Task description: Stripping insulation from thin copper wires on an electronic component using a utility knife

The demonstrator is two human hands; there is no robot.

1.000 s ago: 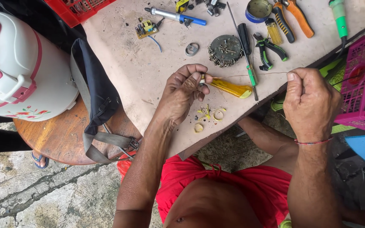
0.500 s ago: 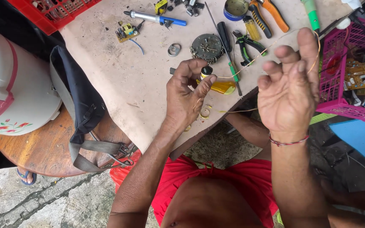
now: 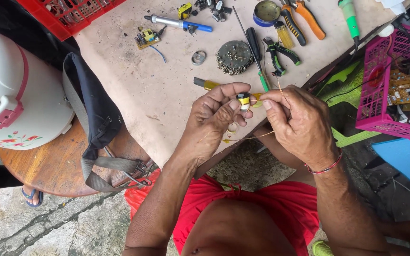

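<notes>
the left hand [image 3: 213,118] pinches a small yellow and black coil [image 3: 245,100] in its fingertips, just above the table [image 3: 134,85] edge. the right hand [image 3: 300,125] meets it and pinches a thin copper wire [image 3: 257,136] by the coil. behind them lie a yellow screwdriver [image 3: 205,84], a round metal disc [image 3: 234,57] and green pliers [image 3: 280,53].

Hands meeting over the counter [image 3: 134,90] edge, small coil [image 3: 244,100] pinched between them, tools behind, jug [image 3: 15,90] on stool [image 3: 48,166] left, basket [image 3: 380,90] right
</notes>
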